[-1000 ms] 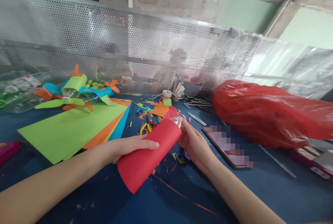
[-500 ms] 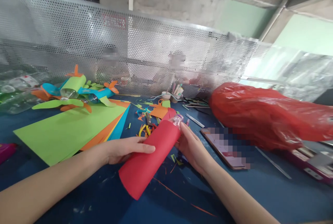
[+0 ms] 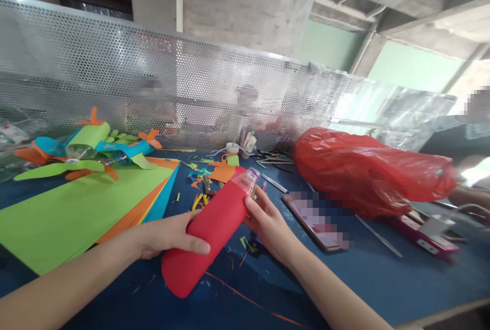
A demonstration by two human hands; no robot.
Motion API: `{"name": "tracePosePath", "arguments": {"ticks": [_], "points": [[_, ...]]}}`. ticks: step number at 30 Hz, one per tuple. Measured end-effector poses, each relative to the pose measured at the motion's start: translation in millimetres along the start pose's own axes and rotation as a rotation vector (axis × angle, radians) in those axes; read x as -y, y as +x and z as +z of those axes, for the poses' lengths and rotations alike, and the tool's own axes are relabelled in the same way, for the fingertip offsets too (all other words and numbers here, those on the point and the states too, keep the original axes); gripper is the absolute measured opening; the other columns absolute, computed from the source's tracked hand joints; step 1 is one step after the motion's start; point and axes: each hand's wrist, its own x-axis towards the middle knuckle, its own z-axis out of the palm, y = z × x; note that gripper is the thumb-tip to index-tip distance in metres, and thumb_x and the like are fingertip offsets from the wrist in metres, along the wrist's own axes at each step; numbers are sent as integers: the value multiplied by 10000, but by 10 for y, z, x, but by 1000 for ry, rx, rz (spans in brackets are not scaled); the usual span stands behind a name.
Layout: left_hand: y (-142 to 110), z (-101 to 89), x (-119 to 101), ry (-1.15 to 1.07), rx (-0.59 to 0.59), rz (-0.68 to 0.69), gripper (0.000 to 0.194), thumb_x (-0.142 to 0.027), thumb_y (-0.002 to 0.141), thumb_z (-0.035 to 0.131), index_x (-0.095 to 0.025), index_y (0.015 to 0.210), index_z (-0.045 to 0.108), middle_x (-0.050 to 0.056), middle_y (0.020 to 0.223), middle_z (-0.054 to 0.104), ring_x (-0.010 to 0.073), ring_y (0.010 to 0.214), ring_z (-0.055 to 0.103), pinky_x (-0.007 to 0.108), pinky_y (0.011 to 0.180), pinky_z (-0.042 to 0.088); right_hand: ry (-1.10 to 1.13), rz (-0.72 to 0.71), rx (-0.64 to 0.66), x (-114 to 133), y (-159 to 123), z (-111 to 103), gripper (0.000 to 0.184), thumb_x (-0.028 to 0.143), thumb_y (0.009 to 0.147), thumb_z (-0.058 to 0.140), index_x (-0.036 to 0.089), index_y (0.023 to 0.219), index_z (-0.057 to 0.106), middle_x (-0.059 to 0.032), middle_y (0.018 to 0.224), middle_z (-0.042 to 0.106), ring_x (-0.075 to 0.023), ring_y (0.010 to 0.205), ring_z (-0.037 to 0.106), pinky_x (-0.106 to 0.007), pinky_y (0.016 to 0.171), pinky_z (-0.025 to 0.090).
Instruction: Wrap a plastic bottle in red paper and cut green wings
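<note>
A clear plastic bottle wrapped in red paper (image 3: 210, 233) is held at a slant over the table. Its transparent neck (image 3: 250, 179) points up and away to the right, with a purple ring near the mouth. My left hand (image 3: 178, 235) grips the lower part, thumb on top and fingers underneath, mostly hidden. At the upper end, my right hand (image 3: 268, 217) has its thumb and fingers closed around the edge of the paper by the bottle's shoulder. Behind the bottle lie yellow-handled scissors (image 3: 198, 201) and orange paper scraps (image 3: 222, 172).
Coloured paper sheets (image 3: 88, 202) lie at left, under paper-and-bottle models with propellers (image 3: 88, 148). A phone (image 3: 314, 222), a red plastic bag (image 3: 356, 171) and a purple box (image 3: 424, 238) are at right. A pen cup (image 3: 247, 148) stands before the perforated metal screen (image 3: 214, 90).
The view has turned right, so the scene sits further left. More clear bottle now shows beyond the paper's upper edge. Another person has come into view at far right.
</note>
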Motion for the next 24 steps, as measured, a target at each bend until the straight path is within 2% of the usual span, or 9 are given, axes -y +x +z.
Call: {"name": "tracePosePath", "arguments": {"ticks": [2,4,7,10,12,14,18,21,24], "points": [[18,-2,12,9,-61,4,703,-352,604,839,-197,1219,538,83,1010,687,220,868,660,333,785,503,-145,-14,-24,18,29,-64,625,584,755,638,292,1283,475,-47,1098,666,-232,975,638,-373,820,508],[35,-9,24,-20,-170,20,673,-379,626,823,-182,1200,532,92,1004,689,221,857,662,337,782,509,-456,-67,-59,83,49,-166,549,600,780,587,253,1201,522,-55,997,679,-233,911,643,-362,775,498],[63,-36,40,-65,-324,61,639,-419,665,793,-189,1194,517,105,1033,688,237,896,659,350,806,511,-1122,-127,-76,253,35,-360,332,534,793,590,204,829,595,-41,764,660,-208,712,608,-322,653,432],[92,-57,40,-88,-389,87,601,-432,686,776,-205,1179,517,105,1045,688,248,906,658,347,767,525,-1495,26,70,413,-28,-547,347,545,739,639,208,713,559,-15,674,620,-183,616,544,-281,553,335],[108,-56,29,-109,-424,105,570,-448,691,770,-201,1145,529,102,1032,688,242,881,660,332,726,535,-1561,135,219,470,-72,-639,354,524,663,713,210,759,579,-16,736,633,-191,658,547,-273,558,323],[116,-43,11,-136,-474,114,542,-454,691,768,-197,1110,538,92,1016,687,230,859,662,315,700,541,-1581,199,283,484,-101,-695,362,479,619,754,213,802,590,-23,807,643,-209,716,558,-277,586,337],[116,-16,-13,-174,-540,92,522,-449,681,776,-201,1077,543,75,988,689,217,841,667,304,684,544,-1609,254,264,465,-104,-704,280,386,646,741,211,794,580,-34,851,644,-229,762,571,-292,623,362],[113,-16,-10,-175,-526,81,541,-447,675,782,-194,1089,541,79,976,694,216,832,668,302,678,543,-1633,218,264,453,-81,-682,206,343,691,694,200,804,598,-52,862,646,-233,772,575,-298,640,371],[111,-22,-3,-175,-515,79,557,-442,679,784,-191,1105,530,83,976,697,209,812,669,296,662,546,-1685,170,200,424,-43,-697,195,306,716,663,178,857,621,-79,893,644,-248,814,582,-301,661,377]]}}
